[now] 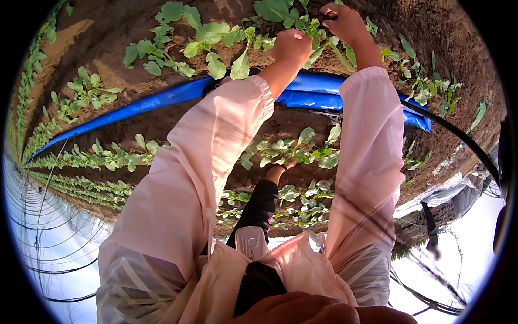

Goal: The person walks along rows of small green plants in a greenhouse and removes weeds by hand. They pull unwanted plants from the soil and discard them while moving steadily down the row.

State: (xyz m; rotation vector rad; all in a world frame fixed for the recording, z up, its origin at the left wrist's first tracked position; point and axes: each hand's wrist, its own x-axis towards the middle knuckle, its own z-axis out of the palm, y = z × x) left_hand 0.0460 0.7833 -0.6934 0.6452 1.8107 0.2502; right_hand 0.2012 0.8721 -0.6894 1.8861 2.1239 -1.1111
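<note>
My left hand (290,49) is curled into a fist against a leafy green plant (236,34); whether a stem is inside is hidden. Just beyond it to the right, my right hand (344,22) bends its fingers and thumb around a small dark patch, which may be soil. A second leafy plant (279,10) grows between and beyond the hands. The plants root in brown soil (117,38). Both my forearms, in pale pink sleeves, reach over a long blue plastic strip (162,99) on the ground.
More leafy plants (309,150) stand in rows under my arms. Among them reaches a black-clothed limb (257,206) with bare skin at its end. A black hose or cable (457,129) curves across the right. Crumpled plastic sheeting (441,194) and greenhouse hoops (71,271) lie toward the rim.
</note>
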